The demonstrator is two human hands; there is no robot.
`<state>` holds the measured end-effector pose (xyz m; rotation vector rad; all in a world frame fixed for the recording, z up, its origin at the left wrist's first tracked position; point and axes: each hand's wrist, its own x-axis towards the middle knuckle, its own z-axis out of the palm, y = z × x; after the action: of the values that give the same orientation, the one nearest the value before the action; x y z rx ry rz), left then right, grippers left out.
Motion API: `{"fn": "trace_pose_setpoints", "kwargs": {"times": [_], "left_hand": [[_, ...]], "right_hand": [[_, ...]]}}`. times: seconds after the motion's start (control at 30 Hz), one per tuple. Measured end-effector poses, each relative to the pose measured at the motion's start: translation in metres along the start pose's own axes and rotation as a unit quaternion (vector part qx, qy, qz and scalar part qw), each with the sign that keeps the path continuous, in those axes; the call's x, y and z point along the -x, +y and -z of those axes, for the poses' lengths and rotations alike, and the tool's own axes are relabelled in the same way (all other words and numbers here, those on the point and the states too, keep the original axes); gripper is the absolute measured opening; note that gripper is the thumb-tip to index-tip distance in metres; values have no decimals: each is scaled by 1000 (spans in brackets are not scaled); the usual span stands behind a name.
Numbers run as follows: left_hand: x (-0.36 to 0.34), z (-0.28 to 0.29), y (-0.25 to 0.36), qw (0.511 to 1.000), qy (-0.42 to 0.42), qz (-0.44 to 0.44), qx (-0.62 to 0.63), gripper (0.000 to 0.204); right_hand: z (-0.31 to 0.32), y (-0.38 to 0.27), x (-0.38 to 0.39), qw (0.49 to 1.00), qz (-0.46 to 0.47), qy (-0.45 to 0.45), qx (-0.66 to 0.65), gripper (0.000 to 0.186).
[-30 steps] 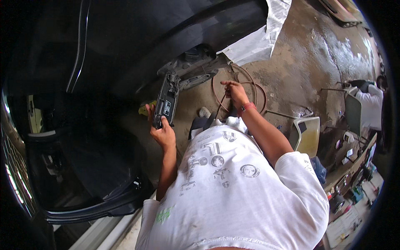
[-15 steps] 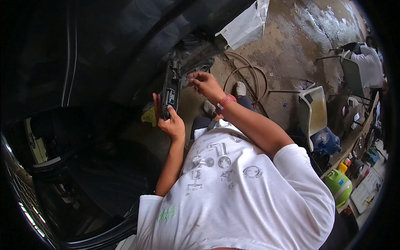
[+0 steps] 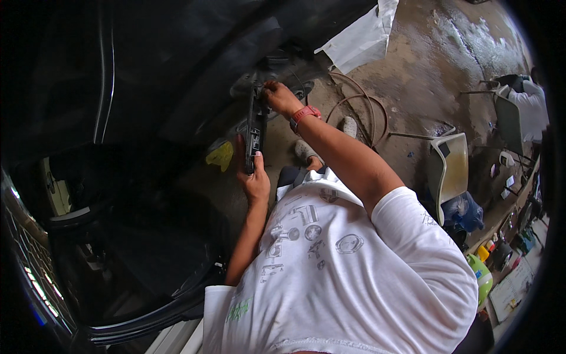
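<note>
A long, narrow black part point(image 3: 257, 121) with a small label stands lengthwise in front of me, against a dark car point(image 3: 171, 76). My left hand point(image 3: 255, 184) is closed on its near end, the thumb on the upper face and the fingers along the left side. At the far end of the part is my right hand point(image 3: 282, 99), its fingers bent and pressed together. Whatever lies between those fingertips is hidden. Dark fittings around the far end are too dim to make out. A red watch point(image 3: 305, 114) is on my right wrist.
White sheeting point(image 3: 361, 38) hangs at the car's far edge. A brown hose point(image 3: 372, 115) coils on the wet floor. Right of me stand chairs point(image 3: 451, 168), a blue plastic bag point(image 3: 464, 211) and a green helmet point(image 3: 482, 280). Yellow plastic point(image 3: 220, 156) lies left of my left hand. Someone sits far right.
My right hand has moved forward and left, from beside the part to its far end. The left hand keeps its hold. The whole view has shifted slightly.
</note>
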<state>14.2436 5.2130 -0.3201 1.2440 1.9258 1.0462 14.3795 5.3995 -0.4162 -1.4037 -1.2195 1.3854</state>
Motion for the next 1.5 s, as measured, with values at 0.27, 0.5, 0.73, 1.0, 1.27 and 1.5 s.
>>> {"fn": "trace_pose_setpoints", "kwargs": {"times": [0.27, 0.5, 0.73, 1.0, 1.27, 1.5], "left_hand": [[7, 20, -27, 810, -319, 212, 445, 116], [6, 6, 4, 726, -298, 281, 552, 138], [-21, 12, -4, 762, -339, 282, 475, 132], [-64, 43, -36, 782, -416, 279, 371, 123], [-90, 48, -64, 783, -467, 241, 333, 112], [-91, 44, -60, 774, -482, 248, 328, 106]], "right_hand": [[14, -14, -8, 988, 20, -65, 138, 34], [14, -28, -7, 984, 63, -71, 150, 32], [14, -33, -8, 990, 82, -60, 100, 28], [2, -7, 6, 975, -67, 12, -212, 14], [-21, -18, 55, 920, -80, 111, -368, 18], [-36, -27, 47, 947, -38, 218, -234, 18]]}}
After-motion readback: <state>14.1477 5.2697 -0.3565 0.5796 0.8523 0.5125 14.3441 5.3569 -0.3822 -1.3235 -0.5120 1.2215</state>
